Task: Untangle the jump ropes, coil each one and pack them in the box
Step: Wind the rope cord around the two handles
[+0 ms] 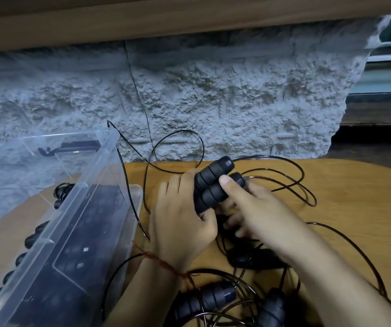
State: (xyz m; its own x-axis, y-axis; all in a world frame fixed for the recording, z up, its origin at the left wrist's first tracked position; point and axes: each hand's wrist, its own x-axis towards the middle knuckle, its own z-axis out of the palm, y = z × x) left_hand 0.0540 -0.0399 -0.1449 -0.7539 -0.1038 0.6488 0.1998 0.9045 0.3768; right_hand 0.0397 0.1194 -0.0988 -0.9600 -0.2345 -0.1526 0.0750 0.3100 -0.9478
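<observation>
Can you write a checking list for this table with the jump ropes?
surface: wooden table, ropes spread over it.
job's things: paired handles held up; loose handle and second loose handle lying nearer; black cord in tangled loops; clear box at left.
clutter: nothing seen.
grips: left hand and right hand both hold the paired handles.
cables: nothing seen besides rope cord.
surroundings: rough stone wall behind.

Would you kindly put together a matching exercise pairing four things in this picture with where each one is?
1. pair of black handles
2. clear plastic box
3. red thread
4. loose black handles

A. tied round the left wrist
B. lying nearest the camera
C. held up above the wooden table
D. far left

Pairs: 1-C, 2-D, 3-A, 4-B
</observation>
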